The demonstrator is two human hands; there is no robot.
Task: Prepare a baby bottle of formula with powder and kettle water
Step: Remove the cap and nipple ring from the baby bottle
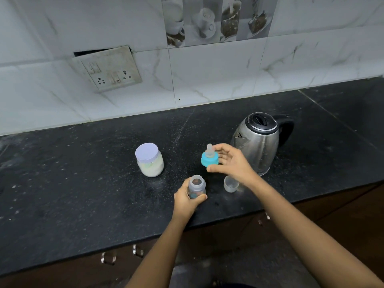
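A: State of left hand [185,199]?
B: Curled round clear plastic baby bottle [196,187], uncapped, upright near front edge of black stone worktop [83,194].
A: And right hand [232,163]?
B: Pinching blue screw ring with silicone teat [209,159], tilted, just beyond bottle, near steel kettle [257,142].

Black stone counter [83,183] beneath white marble-tiled wall [207,80].

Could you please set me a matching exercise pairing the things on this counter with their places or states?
1. baby bottle
2. blue teat ring
3. powder jar
4. kettle

A. white lid on, furthest left
B. top open, gripped by the left hand
C. lid closed, behind the right hand
D. held in the right hand's fingers

Pairs: 1-B, 2-D, 3-A, 4-C
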